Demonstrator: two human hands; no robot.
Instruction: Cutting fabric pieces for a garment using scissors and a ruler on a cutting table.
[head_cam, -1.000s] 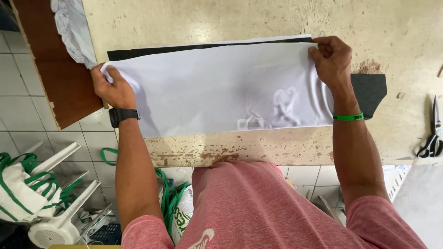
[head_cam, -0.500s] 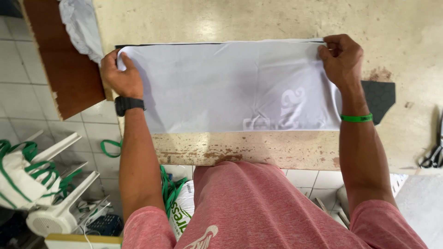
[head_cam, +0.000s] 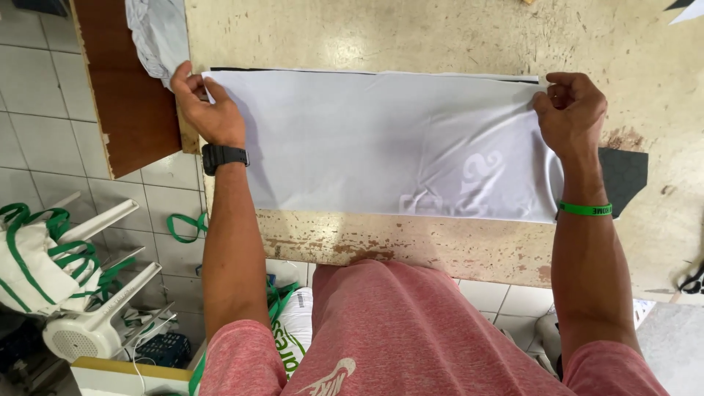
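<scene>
White fabric sheet (head_cam: 381, 143) lies flat on the desk (head_cam: 411, 37), stretched wide between the two hands, over a black sheet (head_cam: 622, 174) that shows only as a thin dark line along the far edge and as a dark corner poking out just past the right wrist. Left hand (head_cam: 209, 110) pinches the far left corner, fingers closed on the cloth edge, black watch (head_cam: 224, 156) on the wrist. Right hand (head_cam: 572, 110) pinches the far right corner the same way, fingers curled shut on the edge, green wristband (head_cam: 585, 209) below it. Both grips at the far corners look meant to keep the cloth taut and its far edge lined up with the black layer under it; cloth is mostly smooth, a few soft creases and a faint pale print near the right hand. Near edge of the cloth sits just short of the chipped near edge of the desk, so little room toward the body. Beyond the hands, bare scuffed desk surface, plenty of room. Left corner is right at the desk's left edge, touching or nearly touching a crumpled light cloth (head_cam: 158, 33) on a brown board (head_cam: 136, 103) just outside the left hand; tight there. Right of the right hand the desk runs on open; a dark tool (head_cam: 691, 282) at the frame edge, too cropped to tell what. Below left of the desk: white plastic chair (head_cam: 88, 323), bags with green straps (head_cam: 40, 249), tiled floor (head_cam: 33, 132).
</scene>
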